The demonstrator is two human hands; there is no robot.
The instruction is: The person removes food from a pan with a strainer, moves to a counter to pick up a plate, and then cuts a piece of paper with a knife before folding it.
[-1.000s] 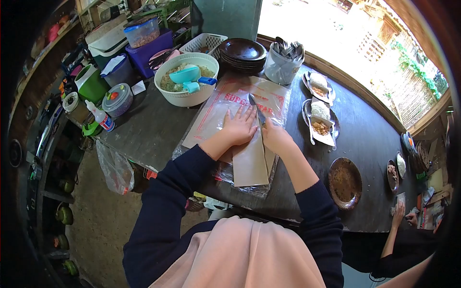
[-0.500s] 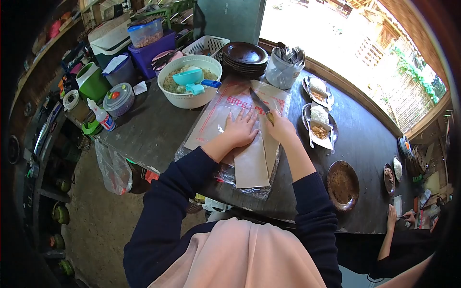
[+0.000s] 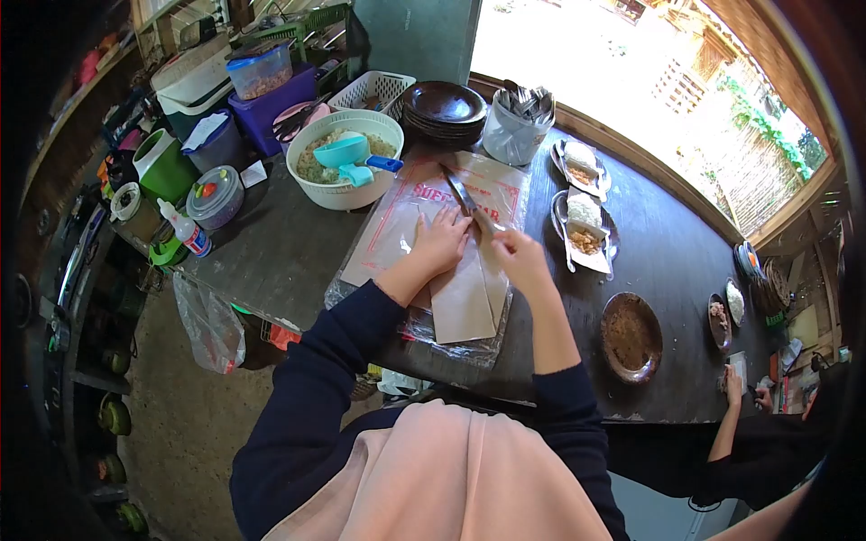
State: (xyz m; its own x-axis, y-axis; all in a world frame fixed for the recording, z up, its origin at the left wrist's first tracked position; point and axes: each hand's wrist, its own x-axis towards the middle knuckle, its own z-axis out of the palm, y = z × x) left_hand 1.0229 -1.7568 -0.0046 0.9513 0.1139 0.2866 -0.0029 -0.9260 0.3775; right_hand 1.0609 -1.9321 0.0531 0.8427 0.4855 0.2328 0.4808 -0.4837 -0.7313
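Observation:
My left hand (image 3: 438,242) lies on the brown paper, its fingers stretched out and pressing near a folded edge. In my right hand (image 3: 520,260) is the handle of a kitchen knife (image 3: 458,190), its blade pointing away from me along the paper, close beside my left fingertips. A narrow folded paper sheet (image 3: 462,311) extends from under my left hand toward me. Beneath it is a stack of brown paper (image 3: 374,248) with red print, resting on clear plastic wrapping (image 3: 492,347).
Behind the paper stand a white bowl (image 3: 311,194) with a turquoise scoop (image 3: 343,151), stacked dark plates (image 3: 444,104) and a cutlery bucket (image 3: 511,135). Plates of rice (image 3: 585,209) and an empty brown plate (image 3: 631,336) are to the right. Another person's hand (image 3: 733,385) works at far right.
The knife has slid slightly toward me along the paper, with my right hand lower relative to it. My left fingers have drawn closer together. The whole view has shifted a little.

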